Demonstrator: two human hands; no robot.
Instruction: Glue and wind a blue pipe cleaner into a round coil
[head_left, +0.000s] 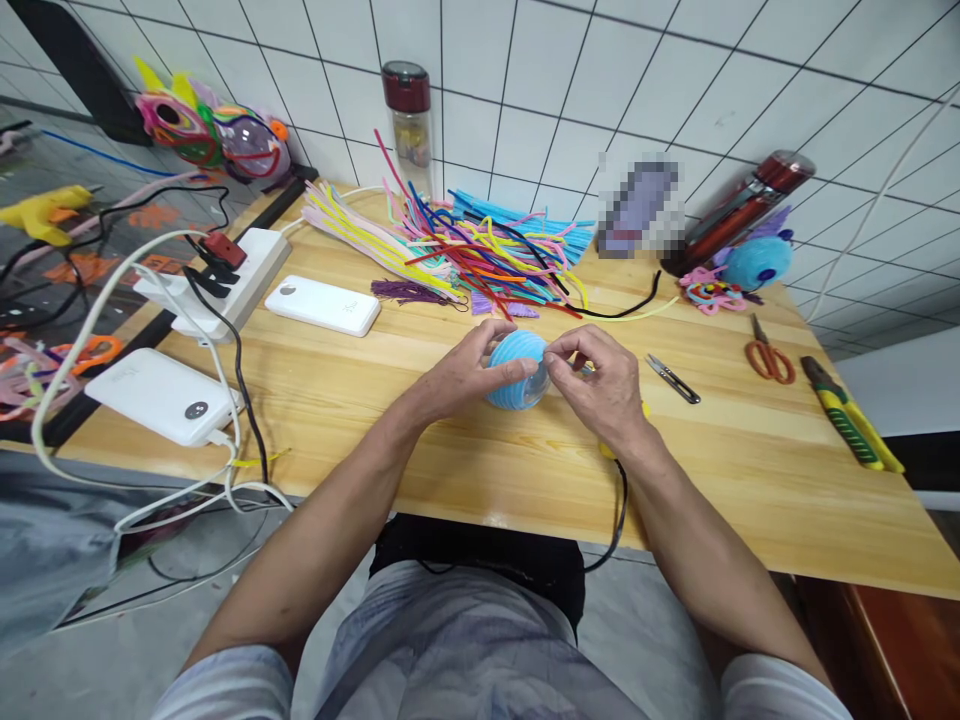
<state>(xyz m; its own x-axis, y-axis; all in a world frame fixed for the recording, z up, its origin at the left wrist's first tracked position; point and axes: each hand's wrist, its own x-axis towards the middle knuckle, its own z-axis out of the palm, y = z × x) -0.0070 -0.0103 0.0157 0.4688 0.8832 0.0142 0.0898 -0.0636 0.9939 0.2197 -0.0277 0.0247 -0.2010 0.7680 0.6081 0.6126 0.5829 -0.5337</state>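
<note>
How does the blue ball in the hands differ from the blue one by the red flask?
The held ball shows a clear, uncovered patch; the flask-side ball shows only blue covering.
The held ball has no visible add-ons; the flask-side ball carries dark blue spots and purple pieces.
The left hand grips the held ball; no hand touches the flask-side ball.
Both are round and light blue.

Your picture is bright. Light makes a pale, shiny spot on the near part of your tabletop (480,470). Shadows are soft. The wall tiles (547,90) lean and stretch near the edges. Little squares hide one purple thing (641,205) at the back.
</note>
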